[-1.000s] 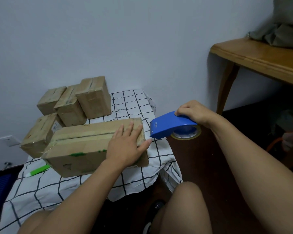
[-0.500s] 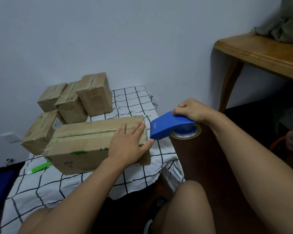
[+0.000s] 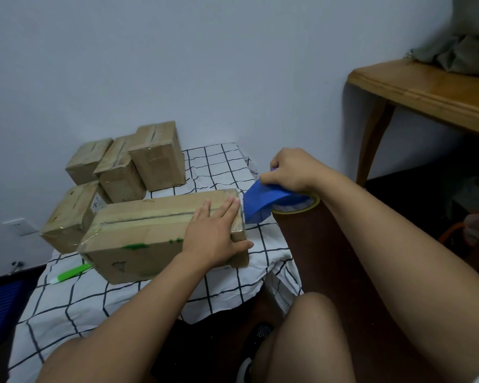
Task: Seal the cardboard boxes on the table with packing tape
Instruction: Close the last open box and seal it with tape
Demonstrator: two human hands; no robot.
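Observation:
A long cardboard box (image 3: pixel 138 239) with green marks on its front lies on the low table under a white checked cloth (image 3: pixel 227 172). A strip of clear tape runs along its top seam. My left hand (image 3: pixel 213 233) lies flat on the box's right end, fingers spread, thumb over the front edge. My right hand (image 3: pixel 291 170) grips a blue tape dispenser (image 3: pixel 263 201) holding a roll of clear tape (image 3: pixel 302 207). The dispenser's front edge sits just off the box's right end. Several smaller cardboard boxes (image 3: pixel 158 156) stand behind and left of the long box.
A green and white marker (image 3: pixel 69 273) lies on the cloth left of the long box. A wooden table (image 3: pixel 426 92) with grey fabric stands at the right. My bare knees are at the bottom, over a dark floor. A wall socket (image 3: pixel 20 226) is low on the left.
My right hand has tipped the dispenser downward and brought it closer to the box's right end. My left hand has stayed pressed on the box.

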